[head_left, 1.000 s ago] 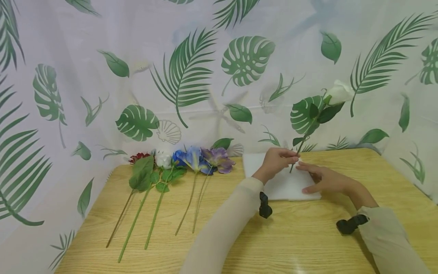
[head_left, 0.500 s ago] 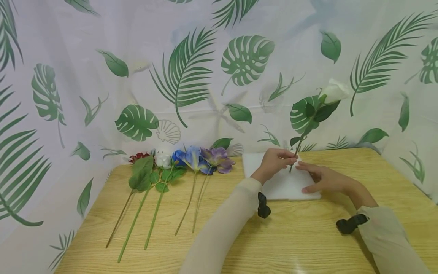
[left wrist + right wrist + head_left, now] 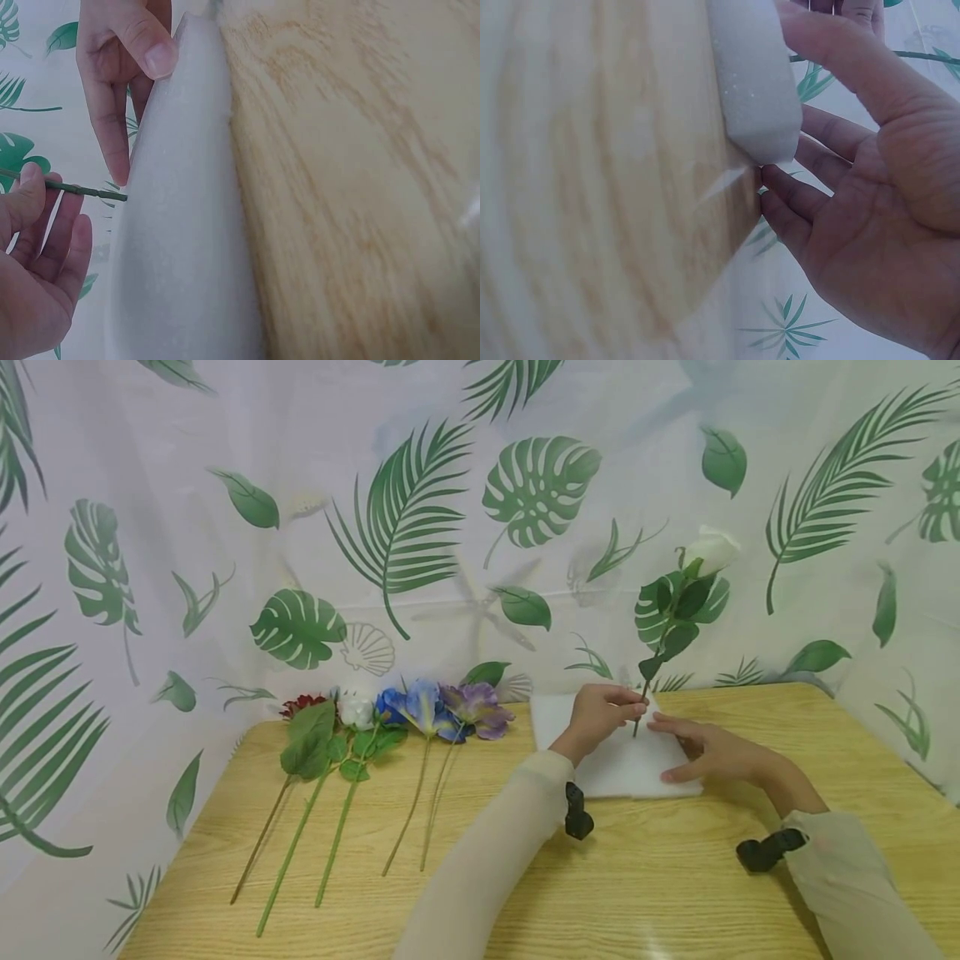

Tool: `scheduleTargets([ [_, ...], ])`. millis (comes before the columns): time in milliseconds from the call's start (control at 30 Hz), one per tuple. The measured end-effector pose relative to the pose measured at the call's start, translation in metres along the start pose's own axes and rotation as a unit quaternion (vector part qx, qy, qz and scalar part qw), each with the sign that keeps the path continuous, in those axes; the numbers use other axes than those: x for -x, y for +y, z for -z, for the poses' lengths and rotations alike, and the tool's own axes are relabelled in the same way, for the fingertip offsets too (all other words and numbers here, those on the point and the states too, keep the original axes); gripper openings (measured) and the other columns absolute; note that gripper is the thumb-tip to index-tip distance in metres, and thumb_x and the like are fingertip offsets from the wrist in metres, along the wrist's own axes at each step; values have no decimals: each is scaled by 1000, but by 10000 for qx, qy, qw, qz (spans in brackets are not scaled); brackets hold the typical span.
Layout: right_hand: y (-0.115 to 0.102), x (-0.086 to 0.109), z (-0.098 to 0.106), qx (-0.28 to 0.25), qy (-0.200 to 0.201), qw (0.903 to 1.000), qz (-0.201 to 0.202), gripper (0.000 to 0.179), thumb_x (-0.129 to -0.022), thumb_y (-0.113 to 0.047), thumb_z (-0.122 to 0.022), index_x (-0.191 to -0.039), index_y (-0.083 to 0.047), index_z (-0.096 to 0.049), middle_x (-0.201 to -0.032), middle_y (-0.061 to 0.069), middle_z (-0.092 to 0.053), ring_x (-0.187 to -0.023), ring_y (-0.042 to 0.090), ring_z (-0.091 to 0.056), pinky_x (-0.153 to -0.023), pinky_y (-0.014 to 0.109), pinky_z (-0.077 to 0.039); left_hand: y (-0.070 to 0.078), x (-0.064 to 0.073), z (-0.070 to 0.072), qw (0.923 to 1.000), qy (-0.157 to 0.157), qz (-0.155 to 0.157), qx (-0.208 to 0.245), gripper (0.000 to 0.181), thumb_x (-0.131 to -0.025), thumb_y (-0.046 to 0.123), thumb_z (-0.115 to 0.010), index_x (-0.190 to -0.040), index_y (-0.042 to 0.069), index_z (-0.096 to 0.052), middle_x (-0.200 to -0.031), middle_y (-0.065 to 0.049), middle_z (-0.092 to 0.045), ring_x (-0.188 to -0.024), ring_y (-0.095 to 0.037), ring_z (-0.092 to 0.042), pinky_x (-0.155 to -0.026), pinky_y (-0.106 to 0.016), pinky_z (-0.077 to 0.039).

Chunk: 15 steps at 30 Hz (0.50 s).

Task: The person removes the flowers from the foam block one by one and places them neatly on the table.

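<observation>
An artificial white rose (image 3: 714, 550) with dark green leaves stands nearly upright over a white foam block (image 3: 611, 770). My left hand (image 3: 602, 714) pinches its stem low down, between thumb and fingers. In the left wrist view the lower end of the stem (image 3: 101, 194) meets the foam's top surface; how deep it goes cannot be seen. My right hand (image 3: 722, 753) rests on the block's right side, its fingers spread and its index fingertip close to the stem. The right wrist view has the thumb over the foam and other fingers (image 3: 791, 199) down by its side.
On the left of the wooden table (image 3: 637, 877) lie several artificial flowers: a red one (image 3: 302, 704), a white rose (image 3: 356, 710), blue ones (image 3: 426, 706) and a purple one (image 3: 480, 710). A leaf-printed curtain (image 3: 450, 527) hangs behind the table.
The rose's head has swung left, so the stem is more upright. My left hand has shifted very slightly left with it, and my right hand has stayed in place.
</observation>
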State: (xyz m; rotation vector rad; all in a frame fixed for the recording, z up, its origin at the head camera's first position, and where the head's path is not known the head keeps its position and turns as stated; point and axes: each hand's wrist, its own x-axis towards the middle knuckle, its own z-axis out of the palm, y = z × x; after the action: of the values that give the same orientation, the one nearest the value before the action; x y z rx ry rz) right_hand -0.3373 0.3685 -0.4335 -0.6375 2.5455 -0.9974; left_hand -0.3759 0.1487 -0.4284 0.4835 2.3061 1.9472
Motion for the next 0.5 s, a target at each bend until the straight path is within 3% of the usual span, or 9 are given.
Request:
scheduleTargets([
  [267, -1, 0, 0, 254, 120, 9996, -22, 88, -86, -32, -83, -157, -5, -38, -166, 27, -23, -150, 53, -24, -117, 66, -28, 1, -1, -1, 9997, 235, -15, -24, 11, -88, 10, -80, -96, 2, -81, -98, -11, -79, -78, -11, -73, -64, -18, -56],
  [400, -1, 0, 0, 254, 78, 9996, -99, 89, -86, -33, -82, -158, -6, -37, -167, 26, -22, -151, 52, -22, -117, 65, -28, 1, -1, 0, 9995, 320, 28, 25, 11, -87, 10, -81, -94, 2, -81, -95, -12, -79, -76, -12, -73, -64, -18, -56],
  [500, 0, -1, 0, 233, 42, 9997, -112, 89, -86, -32, -83, -157, -5, -37, -167, 26, -20, -151, 53, -19, -117, 66, -26, 2, 0, 1, 9996, 266, 21, 34, 12, -88, 11, -81, -95, 1, -80, -94, -12, -79, -79, -20, -73, -63, -18, -55],
])
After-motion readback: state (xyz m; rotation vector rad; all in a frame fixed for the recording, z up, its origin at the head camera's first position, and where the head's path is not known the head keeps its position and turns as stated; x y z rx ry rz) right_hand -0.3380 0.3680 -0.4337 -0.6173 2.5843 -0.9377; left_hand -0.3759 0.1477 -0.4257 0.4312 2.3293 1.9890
